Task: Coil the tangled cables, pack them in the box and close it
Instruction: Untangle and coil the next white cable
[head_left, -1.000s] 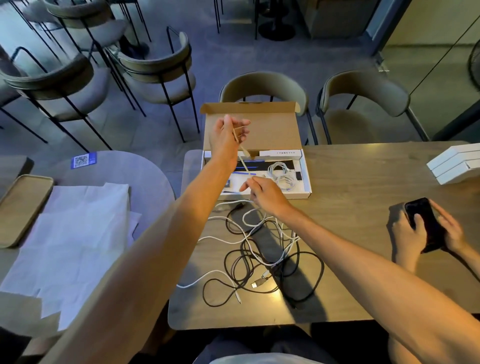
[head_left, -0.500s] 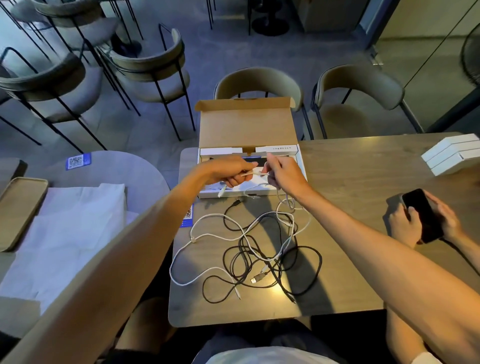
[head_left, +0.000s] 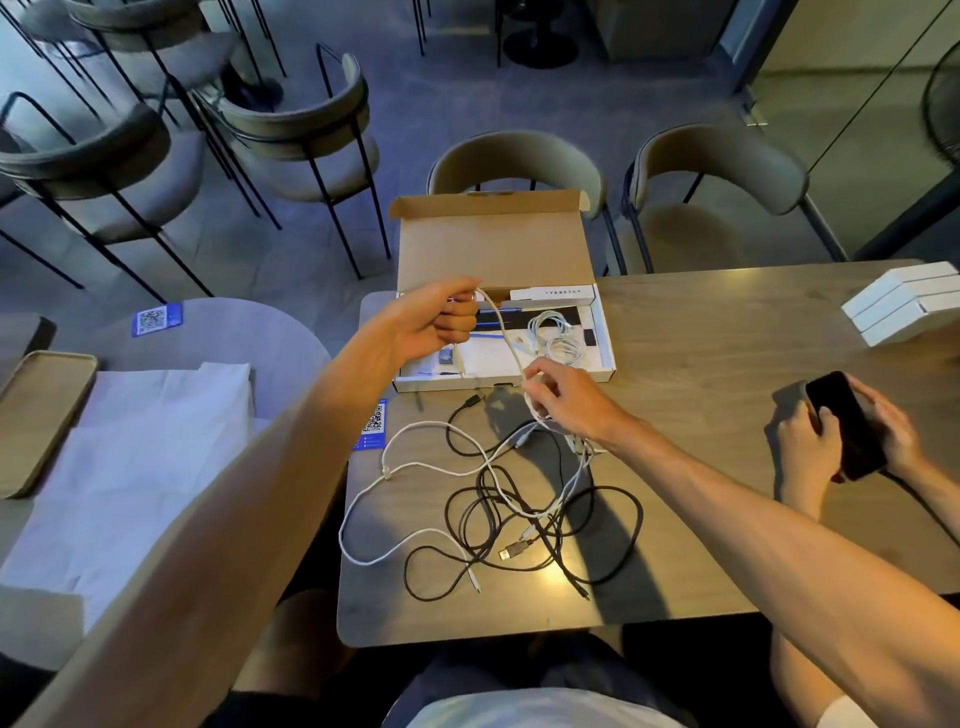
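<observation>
Wooden table in a room of chairs. A white cable runs from the left hand, whose curled fingers pinch its end above the open box, to the right hand, whose fingers curl round it just near of the box. The tangled cables lie nearer.

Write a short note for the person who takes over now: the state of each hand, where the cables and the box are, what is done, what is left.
Left hand: grips one end of a white cable above the cardboard box.
Right hand: pinches the same cable lower, near the box's front edge.
Box: open on the table, lid up, one coiled white cable inside.
Done: that one coil packed.
Left: free the held cable from the tangle of black and white cables, coil each, pack, close the lid.
</observation>
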